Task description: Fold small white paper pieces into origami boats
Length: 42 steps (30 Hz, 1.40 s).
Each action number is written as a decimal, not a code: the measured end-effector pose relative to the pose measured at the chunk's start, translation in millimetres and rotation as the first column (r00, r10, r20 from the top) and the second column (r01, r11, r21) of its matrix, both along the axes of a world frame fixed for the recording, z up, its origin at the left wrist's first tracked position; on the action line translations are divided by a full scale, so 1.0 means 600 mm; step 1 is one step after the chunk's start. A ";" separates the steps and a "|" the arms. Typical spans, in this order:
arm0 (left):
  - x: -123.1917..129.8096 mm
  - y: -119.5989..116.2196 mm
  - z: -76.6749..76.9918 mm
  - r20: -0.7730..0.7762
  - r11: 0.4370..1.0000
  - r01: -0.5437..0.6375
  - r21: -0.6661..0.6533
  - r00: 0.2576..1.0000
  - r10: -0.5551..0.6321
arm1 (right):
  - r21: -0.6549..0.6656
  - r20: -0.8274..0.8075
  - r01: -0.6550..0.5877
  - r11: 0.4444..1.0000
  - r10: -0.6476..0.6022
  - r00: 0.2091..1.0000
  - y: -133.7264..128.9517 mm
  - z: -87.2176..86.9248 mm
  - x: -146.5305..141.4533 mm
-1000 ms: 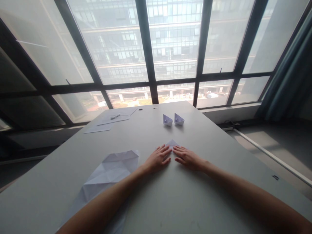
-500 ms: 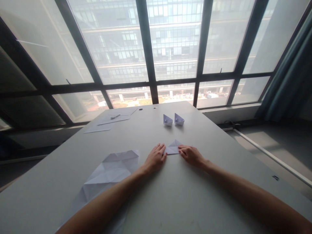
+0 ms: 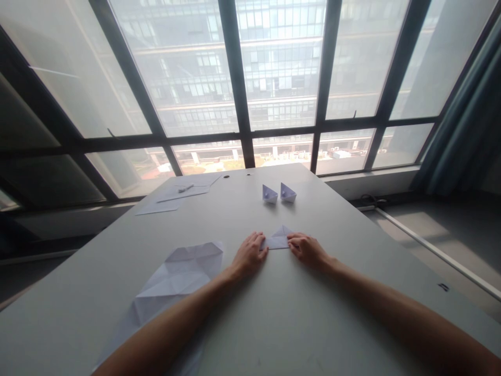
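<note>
A small folded white paper (image 3: 278, 242) with a triangular peak lies on the white table (image 3: 297, 313) between my hands. My left hand (image 3: 250, 253) rests flat over its left end, fingers extended. At the right end, my right hand (image 3: 307, 248) has its fingers bent together on the paper's edge. Beyond the hands stand two small folded paper boats, a left one (image 3: 270, 194) and a right one (image 3: 288, 192). A large creased sheet (image 3: 176, 277) lies partly under my left forearm.
Flat paper sheets (image 3: 164, 204) lie at the table's far left, with a small pale object (image 3: 186, 188) on top. A large window is behind the table, and a dark curtain (image 3: 462, 115) hangs at the right.
The folded paper's lower band looks taller and flatter between my hands, and its left end shows more beside my left fingers. Both hands have barely moved.
</note>
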<state>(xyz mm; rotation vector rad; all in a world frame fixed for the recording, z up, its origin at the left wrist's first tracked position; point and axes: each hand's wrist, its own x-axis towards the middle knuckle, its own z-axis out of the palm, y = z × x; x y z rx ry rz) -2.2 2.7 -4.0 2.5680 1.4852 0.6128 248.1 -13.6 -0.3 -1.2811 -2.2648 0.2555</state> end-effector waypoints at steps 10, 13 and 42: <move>-0.002 0.001 0.003 0.079 0.999 0.040 0.005 0.996 -0.041 | 0.070 -0.025 0.211 0.975 -0.210 0.977 0.017 -0.020 0.007; -0.002 0.000 0.004 0.130 0.999 0.049 0.010 0.990 -0.050 | 0.044 -0.009 0.248 0.968 -0.248 0.969 0.018 -0.022 0.006; -0.007 0.005 0.002 0.376 0.990 0.134 0.053 0.915 -0.144 | 0.061 -0.354 0.137 0.989 -0.107 0.929 0.022 -0.018 0.007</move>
